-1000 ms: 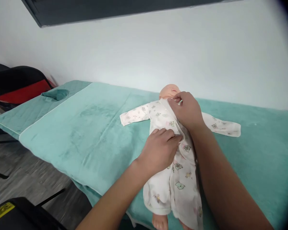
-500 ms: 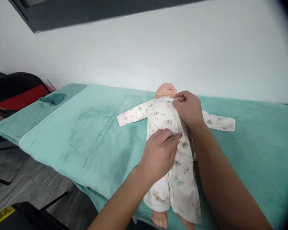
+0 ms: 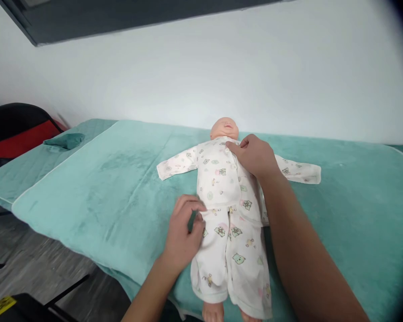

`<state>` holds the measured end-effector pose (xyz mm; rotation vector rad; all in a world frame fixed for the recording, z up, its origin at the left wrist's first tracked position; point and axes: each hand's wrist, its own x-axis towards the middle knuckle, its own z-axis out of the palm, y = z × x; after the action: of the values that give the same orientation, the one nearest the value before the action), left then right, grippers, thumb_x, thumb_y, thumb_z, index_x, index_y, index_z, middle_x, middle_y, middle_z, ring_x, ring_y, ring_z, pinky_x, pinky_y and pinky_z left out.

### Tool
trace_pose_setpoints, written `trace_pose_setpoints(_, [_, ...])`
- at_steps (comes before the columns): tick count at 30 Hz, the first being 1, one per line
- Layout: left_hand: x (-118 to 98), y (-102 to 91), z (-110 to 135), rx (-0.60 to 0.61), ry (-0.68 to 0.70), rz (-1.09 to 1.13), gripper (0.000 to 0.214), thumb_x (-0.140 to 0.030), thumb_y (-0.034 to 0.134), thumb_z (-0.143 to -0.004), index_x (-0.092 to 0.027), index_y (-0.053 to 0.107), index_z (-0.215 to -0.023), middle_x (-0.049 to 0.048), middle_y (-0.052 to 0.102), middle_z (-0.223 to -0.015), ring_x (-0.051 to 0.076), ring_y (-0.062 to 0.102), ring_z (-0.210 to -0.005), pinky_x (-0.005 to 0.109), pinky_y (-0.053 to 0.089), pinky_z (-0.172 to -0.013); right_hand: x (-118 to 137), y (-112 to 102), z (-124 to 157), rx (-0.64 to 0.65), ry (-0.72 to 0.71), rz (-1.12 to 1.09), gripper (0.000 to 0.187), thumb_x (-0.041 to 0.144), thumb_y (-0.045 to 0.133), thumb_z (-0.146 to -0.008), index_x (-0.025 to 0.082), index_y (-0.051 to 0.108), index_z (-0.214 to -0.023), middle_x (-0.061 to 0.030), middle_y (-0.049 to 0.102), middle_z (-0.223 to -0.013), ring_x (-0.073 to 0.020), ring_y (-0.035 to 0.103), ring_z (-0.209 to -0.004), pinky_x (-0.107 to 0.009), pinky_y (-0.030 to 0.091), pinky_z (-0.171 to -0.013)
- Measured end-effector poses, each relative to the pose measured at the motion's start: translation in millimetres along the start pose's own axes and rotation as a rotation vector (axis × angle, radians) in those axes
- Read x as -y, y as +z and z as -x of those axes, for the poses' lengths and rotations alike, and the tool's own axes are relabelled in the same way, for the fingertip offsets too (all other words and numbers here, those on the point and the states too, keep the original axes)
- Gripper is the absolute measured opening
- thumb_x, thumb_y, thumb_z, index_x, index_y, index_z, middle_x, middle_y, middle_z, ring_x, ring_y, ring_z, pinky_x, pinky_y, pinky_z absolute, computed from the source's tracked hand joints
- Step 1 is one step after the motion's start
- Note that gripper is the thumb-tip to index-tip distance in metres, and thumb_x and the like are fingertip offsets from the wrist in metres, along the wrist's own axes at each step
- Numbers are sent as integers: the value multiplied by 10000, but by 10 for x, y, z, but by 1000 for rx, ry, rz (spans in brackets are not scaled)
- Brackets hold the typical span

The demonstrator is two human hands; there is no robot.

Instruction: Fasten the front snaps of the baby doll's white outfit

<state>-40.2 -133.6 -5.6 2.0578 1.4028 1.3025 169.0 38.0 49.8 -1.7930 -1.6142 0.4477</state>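
Note:
A baby doll [image 3: 224, 128] lies on its back in a white, animal-print long-sleeved top [image 3: 218, 176] and matching trousers [image 3: 245, 264]. My right hand [image 3: 255, 154] is at the upper chest, fingers curled and thumb against the top's front edge near the neckline. Beside the doll's waist is my left hand [image 3: 184, 228], thumb and forefinger curved with a gap between them, fingertips by the top's lower hem. The front panel lies flat across the belly. Both sleeves spread outward, and bare feet [image 3: 213, 311] stick out of the trouser legs.
A teal padded cover [image 3: 121, 179] lies over the bed, with a folded teal cloth [image 3: 65, 141] at its far left. The white wall [image 3: 188, 80] runs along the back. A black and red chair [image 3: 23, 134] stands left; a black item with a yellow label [image 3: 2, 307] is lower left.
My left hand has moved from the middle of the top down and left to the waist, its thumb and forefinger parting. My right hand stays near the neckline. The view has shifted slightly.

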Motion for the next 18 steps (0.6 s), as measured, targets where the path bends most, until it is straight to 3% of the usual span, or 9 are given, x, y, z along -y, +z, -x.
trace_pose_setpoints(3, [-11, 3, -46, 43, -36, 111, 114, -116, 529, -935, -202, 581, -881, -1, 585, -906, 130, 573, -876, 282, 452, -794, 16, 29, -24, -5, -6, 52, 296, 501, 599, -855, 231, 512, -771, -60, 643, -794, -204, 499, -687, -352, 362, -659])
trace_pose_setpoints(6, [-16, 21, -338, -23, -110, 126, 161, -210, 532, -975, -205, 573, -819, -15, 577, -816, 117, 543, -766, 265, 443, -735, -12, 52, -69, -38, -55, -10, 183, 335, 559, -862, 225, 531, -718, -38, 640, -756, -193, 499, -695, -345, 361, -674])
trace_pose_setpoints(9, [6, 104, -906, -100, -152, 95, 131, -239, 557, -959, -217, 659, -880, 13, 647, -921, 140, 590, -878, 270, 465, -791, -32, 60, -91, -123, -59, -240, 158, 285, 593, -829, 210, 601, -690, -18, 641, -725, -177, 527, -709, -331, 390, -692])
trace_pose_setpoints(12, [31, 259, -1574, -100, -135, 48, 162, -239, 552, -938, -212, 712, -942, 43, 671, -1022, 167, 613, -969, 290, 469, -861, -24, 54, -92, -141, 51, -612, 178, 338, 680, -778, 190, 670, -680, -3, 622, -675, -150, 516, -647, -310, 418, -634])
trace_pose_setpoints(15, [52, 430, -2063, 74, -238, -47, 216, -298, 575, -921, -180, 672, -768, 51, 665, -833, 185, 613, -817, 302, 454, -768, -14, 66, -100, -83, 154, -982, 163, 333, 760, -704, 175, 721, -704, 10, 600, -615, -129, 517, -583, -287, 446, -566])
trace_pose_setpoints(18, [85, 568, -2245, 164, -318, -144, 227, -256, 607, -867, -188, 590, -651, 37, 612, -685, 171, 552, -644, 309, 404, -657, -12, 98, -124, -33, 198, -1147, 183, 286, 824, -632, 158, 759, -745, -9, 658, -656, -133, 577, -612, -281, 507, -591])
